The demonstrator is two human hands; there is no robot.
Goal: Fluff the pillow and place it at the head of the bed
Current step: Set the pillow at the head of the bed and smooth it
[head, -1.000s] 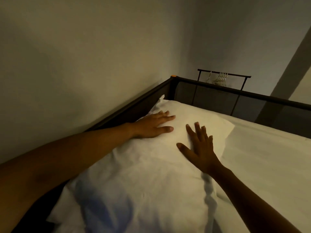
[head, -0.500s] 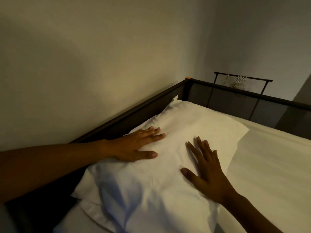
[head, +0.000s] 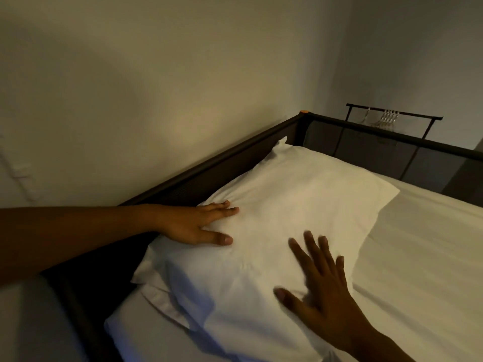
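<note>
A white pillow (head: pixel 295 202) lies flat on the white bed sheet (head: pixel 423 252), along the dark bed frame (head: pixel 209 171) by the wall. My left hand (head: pixel 198 226) rests palm down on the pillow's left edge, fingers spread. My right hand (head: pixel 321 291) lies palm down on the near right part of the pillow, fingers apart and slightly blurred. Neither hand grips the fabric.
A plain wall runs along the left side of the bed. The dark frame's far rail (head: pixel 392 137) closes the head end. Behind it stands a black clothes rail (head: pixel 394 114) with several hangers (head: pixel 386 118).
Both hands have slid back along the pillow toward me, away from the far corner. The view has shifted so more of the pillow's near end and the sheet shows.
</note>
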